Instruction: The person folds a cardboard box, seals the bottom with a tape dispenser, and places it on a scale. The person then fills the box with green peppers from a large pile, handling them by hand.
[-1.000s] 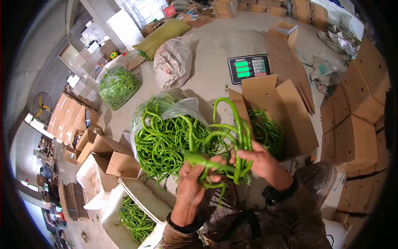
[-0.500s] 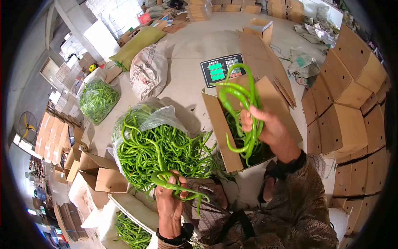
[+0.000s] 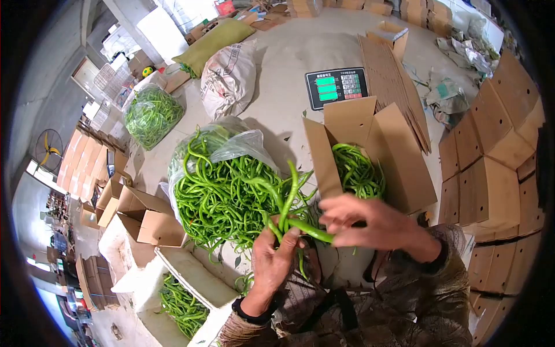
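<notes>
My left hand (image 3: 274,254) is closed around a few long green peppers (image 3: 291,199) in front of my lap. Close to their right end is my right hand (image 3: 373,225), fingers apart and slightly blurred, with nothing gripped in it. Beyond the left hand, a clear plastic bag (image 3: 254,144) lies open with a big heap of green peppers (image 3: 225,196) spilling out. An open cardboard box (image 3: 400,156) stands just past the right hand, with green peppers (image 3: 358,173) inside.
A scale display (image 3: 336,87) sits behind the box. Cardboard boxes (image 3: 483,185) are stacked at the right. At lower left is a white foam box (image 3: 196,277) with peppers. A white sack (image 3: 229,81) and a full bag of peppers (image 3: 153,115) stand farther back.
My right hand has come down and left from above the box, and the peppers it held are out of it. My left hand has moved right and up, its peppers now pointing upward and rightward.
</notes>
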Motion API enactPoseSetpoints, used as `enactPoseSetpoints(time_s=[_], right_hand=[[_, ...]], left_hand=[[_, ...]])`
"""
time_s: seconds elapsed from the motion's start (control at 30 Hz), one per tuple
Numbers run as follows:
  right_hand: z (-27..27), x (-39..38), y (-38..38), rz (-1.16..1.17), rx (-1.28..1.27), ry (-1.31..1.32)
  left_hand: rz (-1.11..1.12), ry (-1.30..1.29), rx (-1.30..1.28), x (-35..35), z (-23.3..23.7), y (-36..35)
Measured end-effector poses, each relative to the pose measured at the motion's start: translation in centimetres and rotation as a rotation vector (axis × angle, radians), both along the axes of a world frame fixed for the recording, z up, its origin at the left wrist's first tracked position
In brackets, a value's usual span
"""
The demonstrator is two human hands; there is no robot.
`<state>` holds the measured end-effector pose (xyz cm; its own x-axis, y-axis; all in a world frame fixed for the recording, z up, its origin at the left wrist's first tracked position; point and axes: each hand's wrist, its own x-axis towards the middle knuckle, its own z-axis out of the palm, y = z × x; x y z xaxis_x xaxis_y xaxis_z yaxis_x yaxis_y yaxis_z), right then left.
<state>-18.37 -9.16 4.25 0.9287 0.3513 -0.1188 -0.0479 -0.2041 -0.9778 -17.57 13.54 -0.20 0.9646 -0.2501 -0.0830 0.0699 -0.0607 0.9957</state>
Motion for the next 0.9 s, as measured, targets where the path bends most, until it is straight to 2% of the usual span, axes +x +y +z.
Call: enactPoseSetpoints(time_s=[0.07,0.17,0.2,0.3,0.47,0.57,0.6,0.7,0.73,0.83,0.87,0.9], right_hand=[[0.3,-0.3,1.5,0.116,0.016,0.054],[-0.2,0.1,1.1,0.092,0.047,0.159],[-0.3,0.0,0.5,0.138,0.093,0.185],[-0.7,-0.6,-0.9,0.22,0.147,0.306],[-2.9,-2.1,-1.0,0.044,0.343,0.287],[-3.1,-3.0,-0.3,0.009,0.349,0.282],[-2.9,-3.3,-0.3,0.026,0.354,0.31],[-3.4,-4.2,-0.2,-0.004,0.397,0.307],[-3.5,-4.4,-0.3,-0.027,0.415,0.292],[-3.1,-4.2,0.3,-0.199,0.38,0.222],[-3.0,-3.9,0.8,-0.191,0.308,0.178],[-3.0,-3.5,1.5,-0.184,0.235,0.134]], left_hand=[[-0.047,-0.002,0.139,-0.3,0.7,0.0],[-0.002,0.308,-0.332,-0.6,0.5,0.5],[-0.051,0.393,-0.486,-0.4,-0.1,1.4],[-0.029,0.419,-0.553,-0.8,0.0,1.5],[0.095,0.177,-0.527,-1.4,-1.2,0.4],[0.201,0.202,-0.744,-1.1,-1.1,0.7],[0.317,0.246,-0.737,-0.9,-0.2,0.6],[0.399,0.372,-0.87,-0.4,-0.3,1.7],[0.437,0.367,-0.803,-0.5,0.0,1.4],[0.123,0.386,-0.722,-1.7,-0.6,2.1],[0.109,0.392,-0.607,-2.3,-0.6,1.3],[-0.001,0.365,-0.484,-2.8,-0.4,0.8]])
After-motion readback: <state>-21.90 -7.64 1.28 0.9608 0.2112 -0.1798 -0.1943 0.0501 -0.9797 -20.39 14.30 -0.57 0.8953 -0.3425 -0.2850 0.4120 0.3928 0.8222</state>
